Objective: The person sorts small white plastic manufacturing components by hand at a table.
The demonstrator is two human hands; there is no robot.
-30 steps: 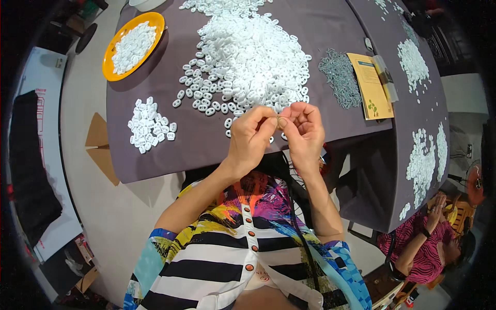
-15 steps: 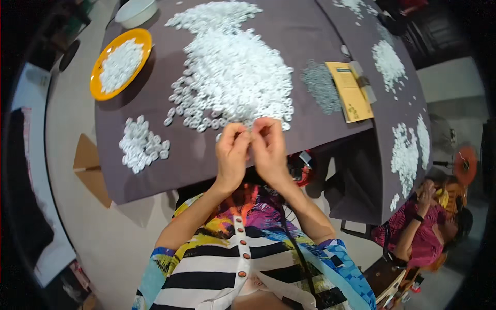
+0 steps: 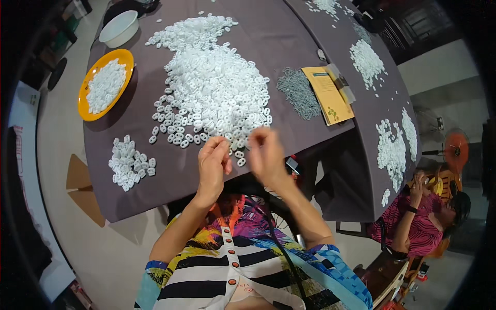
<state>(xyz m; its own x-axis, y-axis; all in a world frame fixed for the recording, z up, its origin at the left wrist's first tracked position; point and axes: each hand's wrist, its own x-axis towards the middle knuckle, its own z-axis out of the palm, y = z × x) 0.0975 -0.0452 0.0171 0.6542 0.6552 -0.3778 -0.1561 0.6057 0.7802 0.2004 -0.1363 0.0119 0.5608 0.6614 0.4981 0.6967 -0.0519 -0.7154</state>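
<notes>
Left hand [image 3: 213,164] fingers curled, pinch contents unclear; right hand [image 3: 266,155] blurred, grip unreadable; white-piece pile [image 3: 212,90] just beyond both.

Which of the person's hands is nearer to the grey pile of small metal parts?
Right. The right hand hovers over the table's near edge, below-left of the grey pile; the left hand is farther left, beyond it.
</notes>
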